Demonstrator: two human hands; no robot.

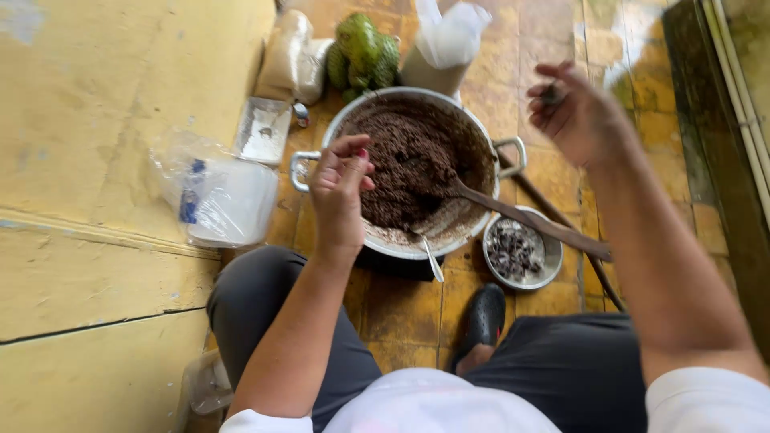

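We hold our left hand (341, 192) over the near rim of the big pot (473, 120), fingers pinched on a bit of brown mixture (405, 164). The pot looks still mostly full. Right of it, our right hand (573, 112) curls around something small and dark, raised above the small metal bowl (553, 269), partly filled with dark pieces.

Your left hand (338, 192) hovers at the rim of the large metal pot (489, 132) in the frame's centre, fingers curled together over the dark brown mixture (405, 160). Your right hand (573, 112), raised at upper right, pinches something small and dark. A wooden spoon (521, 216) leans in the pot, its handle passing over a small metal bowl (517, 255) of dark pieces lower right. A clear plastic bag (212, 192) lies at left.
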